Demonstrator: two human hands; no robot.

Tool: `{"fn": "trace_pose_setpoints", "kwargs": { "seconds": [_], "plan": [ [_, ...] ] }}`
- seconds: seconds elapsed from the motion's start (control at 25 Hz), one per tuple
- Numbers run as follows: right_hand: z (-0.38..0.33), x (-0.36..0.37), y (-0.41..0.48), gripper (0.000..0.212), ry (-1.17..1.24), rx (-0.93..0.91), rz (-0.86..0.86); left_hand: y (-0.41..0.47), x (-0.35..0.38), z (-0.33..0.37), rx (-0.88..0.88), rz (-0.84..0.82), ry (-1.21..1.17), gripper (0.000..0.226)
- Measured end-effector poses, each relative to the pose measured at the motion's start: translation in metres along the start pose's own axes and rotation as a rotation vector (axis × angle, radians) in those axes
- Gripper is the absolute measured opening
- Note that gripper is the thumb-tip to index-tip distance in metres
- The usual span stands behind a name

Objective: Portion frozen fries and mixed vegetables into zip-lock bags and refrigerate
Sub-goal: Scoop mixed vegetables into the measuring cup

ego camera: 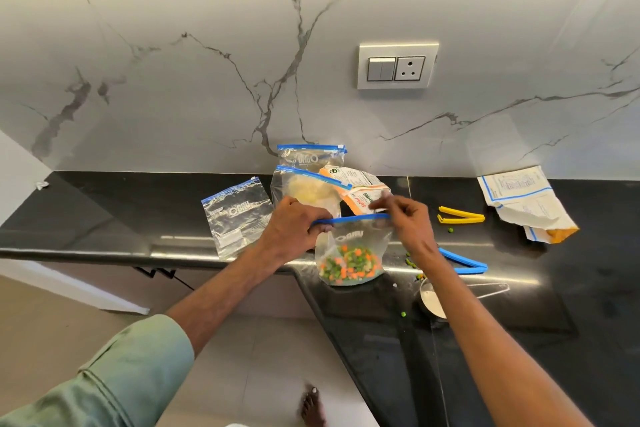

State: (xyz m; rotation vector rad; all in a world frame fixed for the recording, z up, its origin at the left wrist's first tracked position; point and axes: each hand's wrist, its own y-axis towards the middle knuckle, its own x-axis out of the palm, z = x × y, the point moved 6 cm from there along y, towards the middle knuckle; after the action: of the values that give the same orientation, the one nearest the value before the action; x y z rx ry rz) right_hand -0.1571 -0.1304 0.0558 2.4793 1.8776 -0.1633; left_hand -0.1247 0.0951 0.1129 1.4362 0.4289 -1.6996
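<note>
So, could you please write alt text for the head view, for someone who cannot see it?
The left hand and right hand pinch opposite ends of the blue zip on a bag of mixed vegetables on a black counter. Behind it stands a bag of fries; an empty bag lies left, a yellow clip and blue clip right.

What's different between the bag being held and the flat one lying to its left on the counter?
The held bag contains green and orange vegetables; the flat bag looks empty. The held bag is upright, its zip strip pinched by the left hand and right hand; the flat bag lies untouched on the counter. Both are clear with blue zip strips.
</note>
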Motion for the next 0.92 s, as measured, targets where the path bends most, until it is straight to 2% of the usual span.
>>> {"fn": "trace_pose_setpoints", "kwargs": {
  "seconds": [0.08,0.2,0.24,0.28,0.36,0.44,0.6,0.72,0.84,0.92],
  "plan": [
    [0.015,-0.007,0.026,0.029,-0.04,0.076,0.033,0.0,0.0,-0.004,-0.011,0.04,-0.027,0.014],
    [0.026,0.004,0.054,0.083,-0.466,0.035,-0.276,0.0,0.002,-0.01,-0.013,0.043,-0.047,0.017],
    [0.029,0.01,0.061,0.091,-0.627,-0.021,-0.336,0.001,0.002,-0.009,-0.001,0.051,-0.053,0.017],
    [0.03,0.018,0.066,0.091,-0.786,-0.088,-0.346,0.001,0.001,-0.008,0.012,0.061,-0.06,0.017],
    [0.025,0.027,0.07,0.066,-0.959,-0.164,-0.217,0.003,0.0,-0.003,0.04,0.089,-0.056,0.016],
    [0.014,0.018,0.069,0.034,-0.916,-0.141,0.021,0.009,0.001,0.003,0.053,0.109,-0.061,0.014],
    [0.003,-0.043,0.062,0.025,-0.644,-0.015,0.373,0.035,0.005,0.026,0.125,0.064,-0.058,0.014],
    [0.003,-0.083,0.059,0.026,-0.35,0.028,0.425,0.066,-0.002,0.043,0.131,0.093,-0.077,0.013],
    [0.009,-0.113,0.054,0.033,-0.297,0.048,0.485,0.109,-0.005,0.041,0.053,0.067,-0.161,0.014],
    [0.021,-0.134,0.054,0.032,-0.242,0.076,0.523,0.143,0.002,0.031,-0.038,-0.027,-0.271,0.015]
  ]
}}
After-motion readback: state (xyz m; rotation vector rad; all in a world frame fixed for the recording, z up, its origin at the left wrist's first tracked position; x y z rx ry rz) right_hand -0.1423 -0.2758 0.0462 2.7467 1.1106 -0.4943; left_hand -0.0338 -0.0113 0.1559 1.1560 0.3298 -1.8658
